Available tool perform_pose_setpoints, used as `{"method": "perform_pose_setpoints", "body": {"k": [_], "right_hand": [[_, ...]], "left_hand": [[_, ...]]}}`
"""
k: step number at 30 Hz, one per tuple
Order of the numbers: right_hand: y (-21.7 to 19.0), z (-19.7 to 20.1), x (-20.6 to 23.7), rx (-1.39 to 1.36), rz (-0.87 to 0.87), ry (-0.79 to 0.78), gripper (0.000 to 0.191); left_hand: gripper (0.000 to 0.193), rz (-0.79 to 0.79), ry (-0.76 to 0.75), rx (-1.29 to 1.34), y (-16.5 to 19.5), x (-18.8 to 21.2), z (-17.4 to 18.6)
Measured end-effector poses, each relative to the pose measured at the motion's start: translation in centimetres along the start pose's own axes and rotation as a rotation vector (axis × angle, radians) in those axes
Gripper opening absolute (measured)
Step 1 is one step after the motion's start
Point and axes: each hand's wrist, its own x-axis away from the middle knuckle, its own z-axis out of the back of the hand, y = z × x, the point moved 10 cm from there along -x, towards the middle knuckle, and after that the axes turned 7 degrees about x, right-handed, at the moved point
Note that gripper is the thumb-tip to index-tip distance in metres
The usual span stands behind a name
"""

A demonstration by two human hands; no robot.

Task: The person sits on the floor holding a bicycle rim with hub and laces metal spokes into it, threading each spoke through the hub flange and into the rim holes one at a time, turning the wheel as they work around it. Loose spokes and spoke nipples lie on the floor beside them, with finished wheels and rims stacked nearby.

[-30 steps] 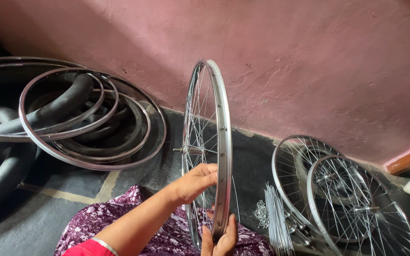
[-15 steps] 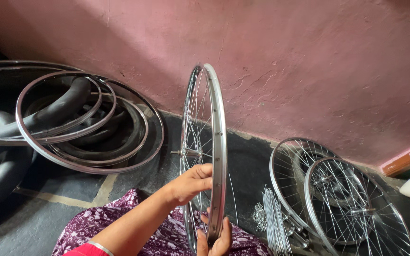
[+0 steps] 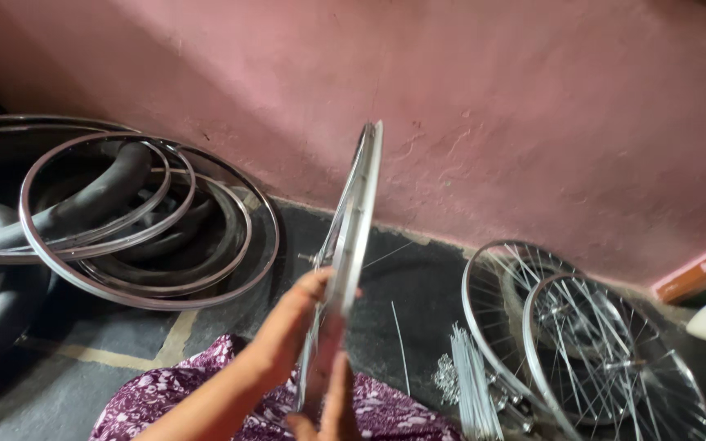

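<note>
A spoked silver bicycle wheel [image 3: 359, 204] stands upright and nearly edge-on in front of me, tilted a little to the right at the top. My left hand [image 3: 292, 322] grips its rim and spokes from the left at about hub height. My right hand [image 3: 328, 404] holds the lower rim from below, at the bottom edge of the view. The wheel's bottom rests over my lap, which is covered in purple floral cloth [image 3: 173, 404].
Bare silver rims [image 3: 145, 282] and black tyres [image 3: 83, 208] lie stacked on the left of the dark floor. Two spoked wheels [image 3: 582, 343] lean at the right beside a bundle of loose spokes [image 3: 471, 388]. A pink wall [image 3: 492, 106] rises behind.
The wheel has turned from showing its spoked face to nearly edge-on, leaning right at the top. My left hand stays on it and my right hand has shifted up along the lower rim.
</note>
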Motion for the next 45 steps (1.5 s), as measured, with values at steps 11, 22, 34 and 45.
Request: {"method": "perform_pose_setpoints", "body": {"k": [11, 22, 34, 45], "right_hand": [[6.3, -3.8, -3.0, 0.141, -0.275, -0.536, 0.047], [24.8, 3.8, -10.6, -0.723, -0.819, 0.241, 0.053], [4.0, 6.8, -20.7, -0.143, 0.054, 0.326, 0.036], [-6.3, -0.8, -21.0, 0.777, 0.317, 0.139, 0.045]], "left_hand": [[0.066, 0.054, -0.014, -0.687, 11.2, -0.1, 8.7], [0.074, 0.217, -0.051, -0.491, 10.0, -0.7, 9.0], [0.065, 0.130, -0.068, -0.490, 9.2, -1.0, 7.4], [0.052, 0.104, 0.146, -0.454, 7.4, 1.3, 7.1]]}}
